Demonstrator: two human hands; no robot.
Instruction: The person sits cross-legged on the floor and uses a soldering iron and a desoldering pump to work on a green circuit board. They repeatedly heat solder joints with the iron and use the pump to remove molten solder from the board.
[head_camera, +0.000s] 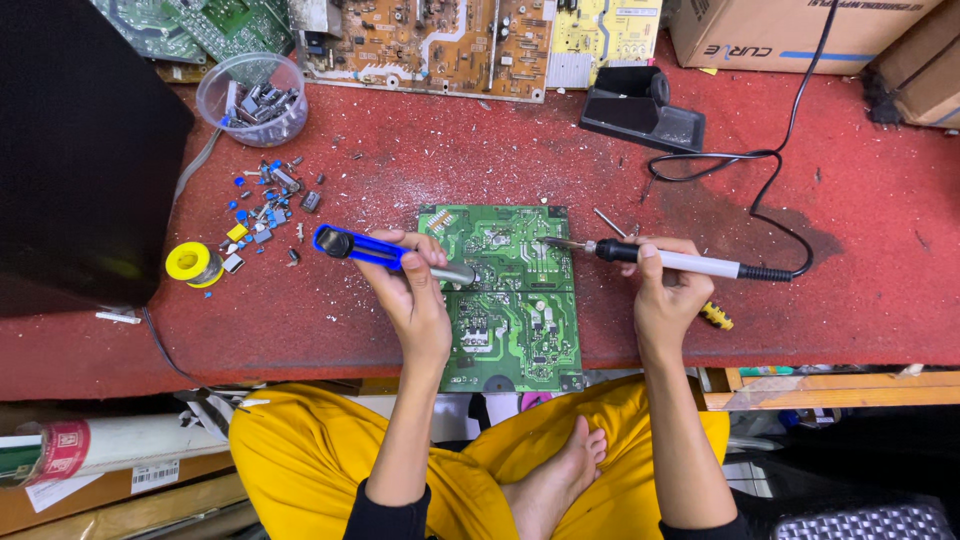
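I have the green circuit board (510, 300) lying flat at the centre of the frame, its lower edge hanging just over the front lip of the red bench (860, 300). My right hand (668, 295) is closed around the grip of the soldering iron (668, 259), whose tip touches the board near its upper right edge. My left hand (415, 290) is wrapped around the blue desoldering pump (385, 252), its grey nozzle resting on the board near the middle.

To do this step well, I judge the nozzle should sit just beside the iron's tip, on the same joint; at present the two are apart. The pump should stay nearly upright over the joint, and the iron's black cord (770, 165) must not drag across the board.

The bench is covered in worn red matting dusted with pale specks and flecks of solder. At the left lie scattered small blue and grey parts (265, 210), a yellow solder reel (192, 262) and, above them, a clear plastic cup (252, 98) of more parts. A black iron stand (640, 112) sits at upper centre. Along the top edge lie more bare boards (430, 45) and cardboard boxes (790, 30). A large black shape fills the upper left. I sit cross-legged in yellow trousers, one bare foot at bottom centre.
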